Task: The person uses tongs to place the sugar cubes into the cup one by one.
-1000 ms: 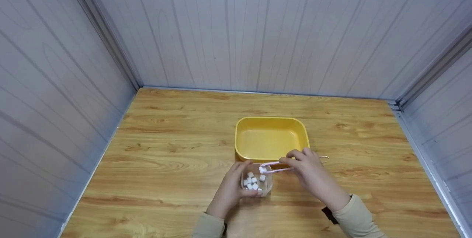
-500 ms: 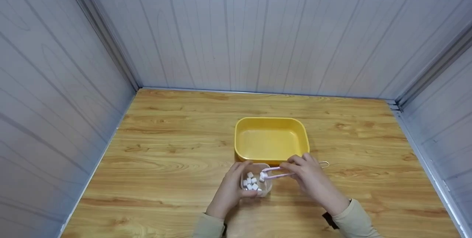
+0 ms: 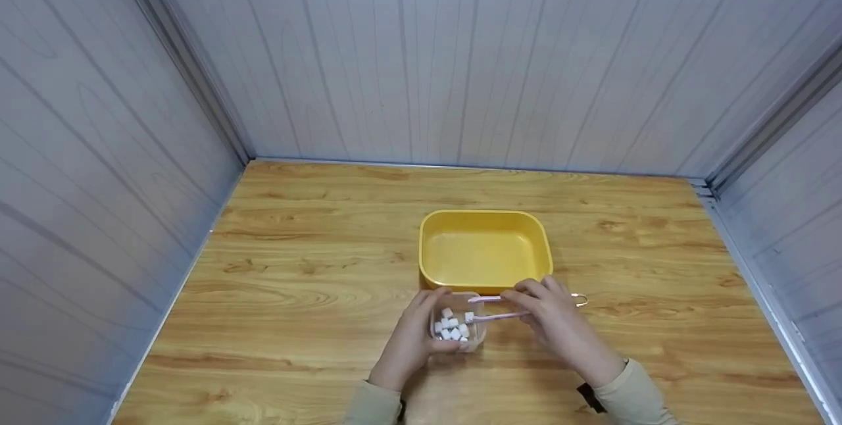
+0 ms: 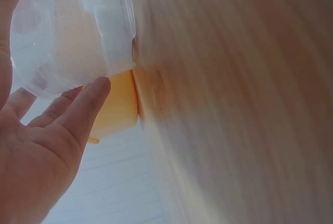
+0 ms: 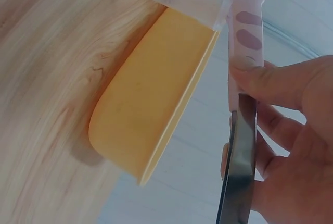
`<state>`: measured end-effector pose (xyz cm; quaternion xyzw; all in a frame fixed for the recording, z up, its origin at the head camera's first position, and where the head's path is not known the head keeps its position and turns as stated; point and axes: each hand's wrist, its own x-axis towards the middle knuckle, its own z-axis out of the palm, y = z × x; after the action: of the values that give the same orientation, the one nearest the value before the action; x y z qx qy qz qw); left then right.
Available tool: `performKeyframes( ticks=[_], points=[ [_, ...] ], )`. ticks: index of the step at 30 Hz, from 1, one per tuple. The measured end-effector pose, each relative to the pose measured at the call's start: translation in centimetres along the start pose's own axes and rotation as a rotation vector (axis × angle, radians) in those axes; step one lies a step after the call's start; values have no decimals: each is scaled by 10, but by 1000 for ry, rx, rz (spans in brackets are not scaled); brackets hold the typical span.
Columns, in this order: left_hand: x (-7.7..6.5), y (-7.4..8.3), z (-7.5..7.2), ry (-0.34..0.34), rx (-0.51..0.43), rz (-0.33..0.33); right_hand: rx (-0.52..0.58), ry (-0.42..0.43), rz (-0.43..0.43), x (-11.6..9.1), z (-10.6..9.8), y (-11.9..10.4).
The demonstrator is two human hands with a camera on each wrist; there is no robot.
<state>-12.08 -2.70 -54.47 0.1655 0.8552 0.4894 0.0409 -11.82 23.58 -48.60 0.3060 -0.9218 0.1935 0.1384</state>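
Observation:
A small clear plastic container [image 3: 481, 334] stands on the table with several white cubes [image 3: 454, 333] inside. My left hand [image 3: 413, 333] grips its left side between thumb and fingers; the left wrist view shows the fingers around the container wall [image 4: 73, 26]. With my right hand [image 3: 551, 312] I hold a pair of tongs [image 3: 505, 315] between thumb and fingers. Its pink tips reach over the container and stand apart, the lower one touching or close to a cube at the right side. In the right wrist view the tongs' metal handle [image 5: 240, 156] runs beneath my hand.
A yellow rectangular tub [image 3: 487, 249] stands just behind the container. The wood-patterned table [image 3: 316, 267] spreads out on both sides. Pale panel walls [image 3: 421, 63] enclose it at the back, left and right.
The tongs have come down slightly toward the container and their tips have spread. The cube pinched between them earlier has been let go among the others. My left hand stays in place.

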Motion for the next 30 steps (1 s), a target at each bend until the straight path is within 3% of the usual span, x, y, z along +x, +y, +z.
performKeyframes(
  ticks=[19, 30],
  points=[
    [0, -2, 0, 9, -23, 15, 40, 104, 35, -38, 5, 19],
    [-1, -3, 2, 33, -26, 36, 69, 20, 161, -60, 8, 32]
  ],
)
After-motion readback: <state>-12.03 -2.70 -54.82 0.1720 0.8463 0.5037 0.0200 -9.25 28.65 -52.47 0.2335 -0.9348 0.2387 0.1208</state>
